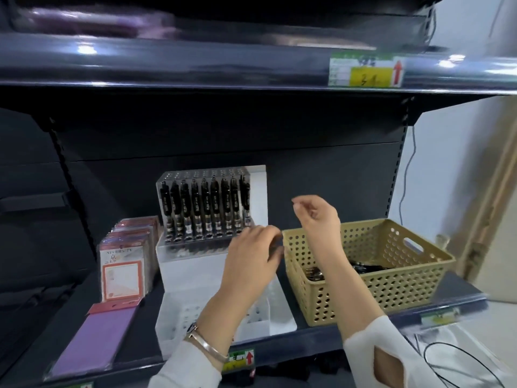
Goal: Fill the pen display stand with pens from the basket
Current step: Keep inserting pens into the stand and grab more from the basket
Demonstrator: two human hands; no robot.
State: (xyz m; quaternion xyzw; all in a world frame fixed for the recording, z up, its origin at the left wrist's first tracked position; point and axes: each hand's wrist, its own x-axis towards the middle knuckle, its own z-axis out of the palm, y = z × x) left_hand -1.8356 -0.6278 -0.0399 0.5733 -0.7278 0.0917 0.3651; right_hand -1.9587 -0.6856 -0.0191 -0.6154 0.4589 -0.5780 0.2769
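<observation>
Dark retail shelf (145, 326). Left grip (251, 261): fingers curled over the right front of the stand (193, 270), just beside the left wall of the basket (391, 275). Something dark shows at its fingertips, but blur hides whether it is held. Right grip (319, 217): raised above and right of the left grip, over the basket's rear left corner, fingers loosely curled, nothing seen in it. Black pens (204, 208) stand upright in a row on the stand's rear tier, behind the left grip. Loose pens (366, 268) lie in the basket, below the right grip. Card packs (126, 261) stand left of the left grip, beyond the stand.
</observation>
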